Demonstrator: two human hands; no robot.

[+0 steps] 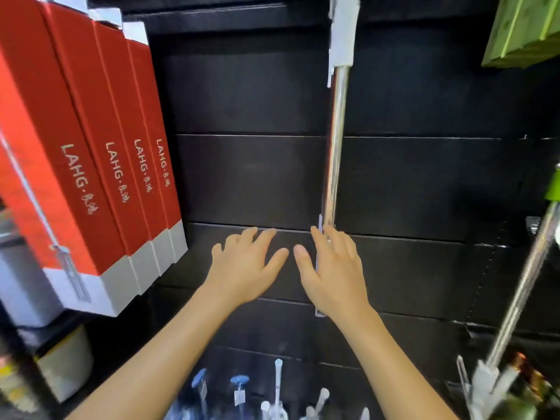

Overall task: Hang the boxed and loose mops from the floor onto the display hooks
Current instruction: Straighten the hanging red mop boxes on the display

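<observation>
The head view, the only one here, looks at a dark slatted display wall point(409, 183) with both bare hands raised side by side in front of it. The left hand point(245, 262) hovers with fingers straight and loosely spread, holding nothing, apparently ready to steady whatever swings. The right hand point(331, 268) is also flat with its fingers extended and slightly apart, lying over the lower part of a loose mop handle point(335, 153), a shiny metal pole that hangs straight down the wall from a white sleeve point(342, 34) at its top. A pale strip runs behind the palm; whether the fingers touch the pole or only hover before it is hard to tell, as the hand hides the contact. My reading is that the pole is already hung and the hand is calming it so it rests plumb. At far left four red boxed mops point(100, 165) marked LAHG hang in a close row, their grey ends lowest, packed tight to save hook space; a fifth red face point(18, 165) at the very edge may be another box, but it is cut off. At right a second metal pole point(524, 286) leans diagonally, a green box point(524, 28) sits top right, and low down, nearest the viewer, a cluster of handle tips point(242, 386), two with blue caps and several white, stands waiting, suggesting much hanging remains.
</observation>
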